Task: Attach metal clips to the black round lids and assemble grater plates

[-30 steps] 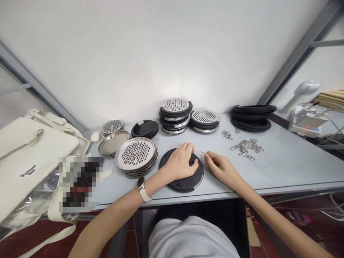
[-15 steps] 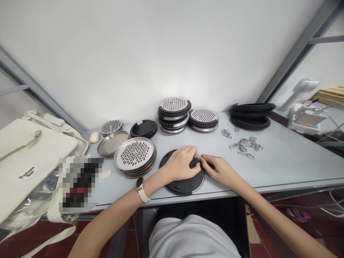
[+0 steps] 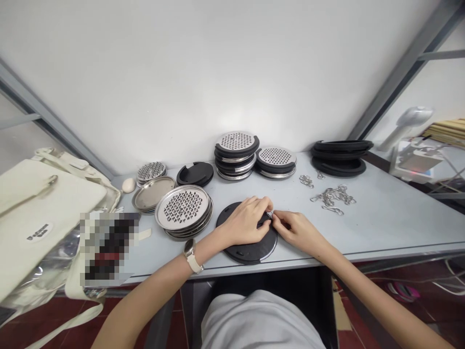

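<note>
The cream bag's label (image 3: 39, 231) seems too blurred to read.

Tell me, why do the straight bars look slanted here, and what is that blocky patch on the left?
Head view: the wide lens bends the grey frame bars outward. The blocky patch is pixelated blur hiding something beside the cream bag. Light is soft and even; the perforated steel disc glints; both hands, left hand and right hand, look sharp.

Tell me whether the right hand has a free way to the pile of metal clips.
Probably yes: the right hand lies near the pile of metal clips, with only bare table between them.
</note>
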Demonstrator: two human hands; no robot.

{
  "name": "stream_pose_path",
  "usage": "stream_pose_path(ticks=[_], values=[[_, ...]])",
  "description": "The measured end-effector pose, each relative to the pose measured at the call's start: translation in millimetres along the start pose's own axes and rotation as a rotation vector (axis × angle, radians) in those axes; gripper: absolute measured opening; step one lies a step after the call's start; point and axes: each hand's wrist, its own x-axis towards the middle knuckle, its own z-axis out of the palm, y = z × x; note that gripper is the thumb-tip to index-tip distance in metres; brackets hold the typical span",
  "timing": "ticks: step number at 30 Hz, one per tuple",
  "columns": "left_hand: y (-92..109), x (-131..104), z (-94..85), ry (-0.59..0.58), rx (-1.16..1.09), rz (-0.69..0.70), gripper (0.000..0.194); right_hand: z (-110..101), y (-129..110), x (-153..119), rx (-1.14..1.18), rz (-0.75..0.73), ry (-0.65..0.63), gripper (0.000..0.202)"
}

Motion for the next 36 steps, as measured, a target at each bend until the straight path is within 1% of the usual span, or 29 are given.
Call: stream_pose_path(ticks=[8, 15, 36], values=[[-2.0, 0.3, 1.2, 0.019, -0.116, 0.016, 0.022, 0.6, -1.0, -0.4, -0.017, 0.002, -0.002, 0.03], [-2.6, 0.8, 1.9, 0.011, -0.162, -0.005, 0.022, 1.6, -1.9, -0.7, 0.034, 0.025, 0.016, 0.03], [-4.0, 0.3, 3.2, 0.024, -0.202, -0.002, 0.023, -0.4, -2.9, -0.7, 0.133, 0.072, -0.001, 0.029]])
